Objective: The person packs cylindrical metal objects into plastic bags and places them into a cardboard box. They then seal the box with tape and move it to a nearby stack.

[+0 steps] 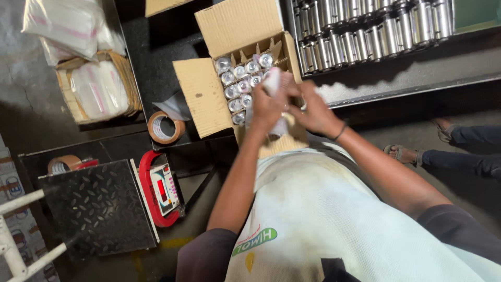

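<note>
**Both hands on a wrapped part over the carton**

Far left of the cardboard carton (pixel 209 99) sits my platform scale (pixel 99 206), with a tape roll (pixel 166 127) just beside the carton's flap. My left hand (pixel 267 107) is closed around a plastic-wrapped part (pixel 273 83), held above the carton's near edge, over rows of wrapped metal pieces (pixel 241 86). My right hand (pixel 313 109) curls against it, fingers pinching the wrap. Right of the carton, bare metal cylinders (pixel 365 31) line a shelf.

Both hands (pixel 289 107) hold a wrapped part (pixel 275 86) over carton (pixel 209 96)
</note>
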`<state>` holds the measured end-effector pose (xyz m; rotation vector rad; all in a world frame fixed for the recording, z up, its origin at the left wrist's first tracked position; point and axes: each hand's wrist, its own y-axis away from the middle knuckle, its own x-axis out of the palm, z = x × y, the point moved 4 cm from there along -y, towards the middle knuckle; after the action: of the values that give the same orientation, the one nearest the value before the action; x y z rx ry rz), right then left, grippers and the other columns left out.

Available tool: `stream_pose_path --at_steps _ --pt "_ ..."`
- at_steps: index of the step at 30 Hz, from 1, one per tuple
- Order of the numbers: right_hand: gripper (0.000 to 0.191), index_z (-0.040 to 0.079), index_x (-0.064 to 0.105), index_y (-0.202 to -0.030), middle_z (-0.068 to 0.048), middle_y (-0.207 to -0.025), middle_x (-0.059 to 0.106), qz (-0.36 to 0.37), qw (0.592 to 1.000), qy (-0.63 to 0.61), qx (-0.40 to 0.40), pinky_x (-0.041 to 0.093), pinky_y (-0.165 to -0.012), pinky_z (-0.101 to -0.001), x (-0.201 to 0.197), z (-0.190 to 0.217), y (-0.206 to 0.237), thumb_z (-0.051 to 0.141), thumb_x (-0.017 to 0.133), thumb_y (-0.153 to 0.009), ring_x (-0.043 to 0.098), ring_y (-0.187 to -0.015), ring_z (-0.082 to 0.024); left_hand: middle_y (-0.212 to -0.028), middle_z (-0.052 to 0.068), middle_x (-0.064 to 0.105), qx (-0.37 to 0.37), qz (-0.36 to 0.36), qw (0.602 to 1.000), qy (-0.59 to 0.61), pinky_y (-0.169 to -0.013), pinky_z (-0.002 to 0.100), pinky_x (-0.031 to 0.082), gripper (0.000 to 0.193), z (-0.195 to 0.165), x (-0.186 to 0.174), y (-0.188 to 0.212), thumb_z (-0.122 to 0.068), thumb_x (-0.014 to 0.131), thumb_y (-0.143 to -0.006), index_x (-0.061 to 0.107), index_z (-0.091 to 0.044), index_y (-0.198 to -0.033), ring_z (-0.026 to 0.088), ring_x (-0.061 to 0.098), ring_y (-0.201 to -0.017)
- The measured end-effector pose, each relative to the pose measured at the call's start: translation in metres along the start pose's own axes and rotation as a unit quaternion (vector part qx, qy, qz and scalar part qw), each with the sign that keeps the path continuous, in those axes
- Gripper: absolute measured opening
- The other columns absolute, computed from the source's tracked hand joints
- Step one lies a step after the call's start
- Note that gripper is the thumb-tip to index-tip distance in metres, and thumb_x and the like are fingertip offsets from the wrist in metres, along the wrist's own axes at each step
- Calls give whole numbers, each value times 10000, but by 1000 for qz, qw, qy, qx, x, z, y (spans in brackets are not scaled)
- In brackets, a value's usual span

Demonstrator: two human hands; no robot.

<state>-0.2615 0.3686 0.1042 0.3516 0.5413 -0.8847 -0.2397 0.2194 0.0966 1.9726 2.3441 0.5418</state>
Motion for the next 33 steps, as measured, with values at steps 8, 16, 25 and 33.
stream_pose_path --at_steps 8,16,25,33 --pt "398 127 710 -1181 -111 -1155 619 9 971 214 -102 358 -924 -485 53 -25 5 302 789 -833 528 -1147 -284 -652 52 688 5 -215 935 -283 -571 297 515 288 61 -106 88 -275 712 -954 726 11 -927 134 676 -583" --pt "146 60 730 -1087 -88 -1007 730 54 991 -37 -117 576 -772 -340 14 -5 1 173 735 -995 734 -884 -224 -1064 152 719 -74 -90 948 295 -802 388 609 395 97 -85 96 -173 680 -963 577 -15 -1311 237 702 -887" --pt "207 30 707 -1056 -70 -853 708 37 987 -121 104 500 -666 -319 55 -3 -1 226 645 -1038 641 -765 -195 -1333 128 662 -38 -115 912 393 -984 324 599 453 119 -50 80 -173 635 -992 519 -14 -1399 210 685 -1197" --pt "448 55 633 -1240 -142 -1137 686 147 981 95 -79 495 -875 -374 5 20 -7 194 780 -841 635 -1054 -234 -787 107 734 85 -153 953 -249 -531 296 531 291 54 -54 77 -250 858 -840 756 1 -946 162 678 -581"
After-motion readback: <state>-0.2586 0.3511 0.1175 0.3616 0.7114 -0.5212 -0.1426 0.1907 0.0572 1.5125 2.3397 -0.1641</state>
